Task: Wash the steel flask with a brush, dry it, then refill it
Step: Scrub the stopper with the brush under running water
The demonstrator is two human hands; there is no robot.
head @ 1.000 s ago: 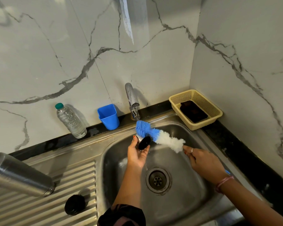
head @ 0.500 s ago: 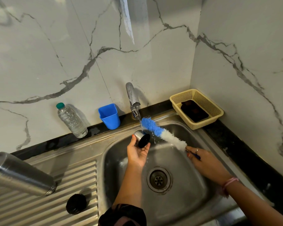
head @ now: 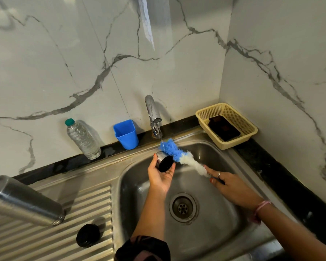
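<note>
Over the sink basin [head: 224, 232], my left hand [head: 160, 176] holds a small steel flask cap [head: 164, 162] with a black inside, under the running tap [head: 153, 115]. My right hand [head: 231, 187] grips the handle of a blue and white bottle brush [head: 181, 156], whose blue tip lies against the cap in the water stream. The steel flask [head: 23, 200] rests on its side on the ribbed drainboard at the left. A black inner lid [head: 88, 235] sits on the drainboard near the flask's mouth.
A clear water bottle [head: 83, 140] with a green cap and a blue plastic cup [head: 126, 134] stand on the black ledge behind the sink. A cream basket [head: 248, 129] holding a dark object sits in the right corner. The drain [head: 183, 207] is below my hands.
The brush has slid back and forth across the cap under the tap, and its tip now lies against the cap again. My left hand has kept the cap in about the same place.
</note>
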